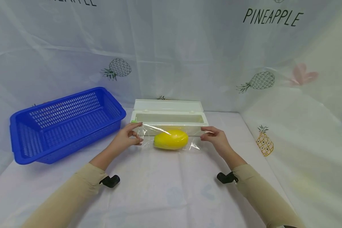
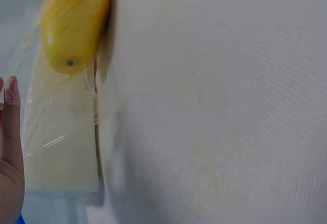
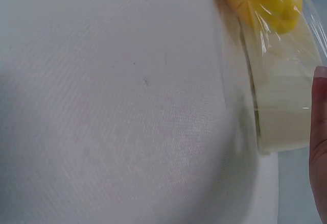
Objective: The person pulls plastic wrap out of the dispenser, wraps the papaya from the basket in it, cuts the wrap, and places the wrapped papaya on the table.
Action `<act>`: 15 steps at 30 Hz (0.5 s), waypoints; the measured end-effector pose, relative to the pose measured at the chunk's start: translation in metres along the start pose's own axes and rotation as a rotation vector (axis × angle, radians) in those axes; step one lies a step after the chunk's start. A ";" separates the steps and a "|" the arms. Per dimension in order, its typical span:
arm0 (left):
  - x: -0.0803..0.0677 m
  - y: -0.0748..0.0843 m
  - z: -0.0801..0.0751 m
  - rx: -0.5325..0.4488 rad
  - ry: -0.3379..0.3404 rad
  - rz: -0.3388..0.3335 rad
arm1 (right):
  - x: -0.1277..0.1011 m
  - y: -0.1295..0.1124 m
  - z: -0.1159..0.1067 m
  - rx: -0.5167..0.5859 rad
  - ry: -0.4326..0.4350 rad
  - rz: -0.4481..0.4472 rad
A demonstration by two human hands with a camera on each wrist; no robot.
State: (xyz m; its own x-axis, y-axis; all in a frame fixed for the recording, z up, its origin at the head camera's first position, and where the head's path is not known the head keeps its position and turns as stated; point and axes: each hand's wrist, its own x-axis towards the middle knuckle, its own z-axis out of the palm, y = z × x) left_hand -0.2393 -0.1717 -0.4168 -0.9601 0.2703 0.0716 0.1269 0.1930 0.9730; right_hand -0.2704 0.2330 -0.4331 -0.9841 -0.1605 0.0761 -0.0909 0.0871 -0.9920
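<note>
Left hand (image 1: 129,136): the left edge of a clear sheet of plastic cling film (image 1: 148,134) is pinched between thumb and curled fingers, just left of the fruit.
Right hand (image 1: 215,138): the film's right edge is held by the curled fingers, just right of the fruit; the hands are kept well apart.
Fruit: a smooth yellow oval mango (image 1: 171,139) is laid on the counter (image 1: 159,190) beneath the stretched film, between the hands.
Dispenser: a long white plastic cling-film box (image 1: 169,117) with its lid open is set just behind the mango.
Basket: a blue perforated plastic basket (image 1: 62,125) is placed to the left, well apart from the mango.
</note>
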 end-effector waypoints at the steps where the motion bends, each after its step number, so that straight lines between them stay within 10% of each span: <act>1: 0.000 -0.001 0.001 -0.016 0.008 -0.007 | 0.001 0.001 0.001 0.001 0.000 0.004; 15: 0.008 -0.020 0.006 0.053 -0.003 -0.207 | 0.007 0.014 0.005 -0.239 -0.026 0.113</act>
State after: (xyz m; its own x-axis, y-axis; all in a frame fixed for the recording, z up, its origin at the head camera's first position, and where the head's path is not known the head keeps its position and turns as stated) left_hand -0.2484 -0.1673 -0.4370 -0.9662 0.2230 -0.1293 -0.0599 0.2937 0.9540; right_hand -0.2778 0.2285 -0.4470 -0.9861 -0.1611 -0.0395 -0.0169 0.3350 -0.9421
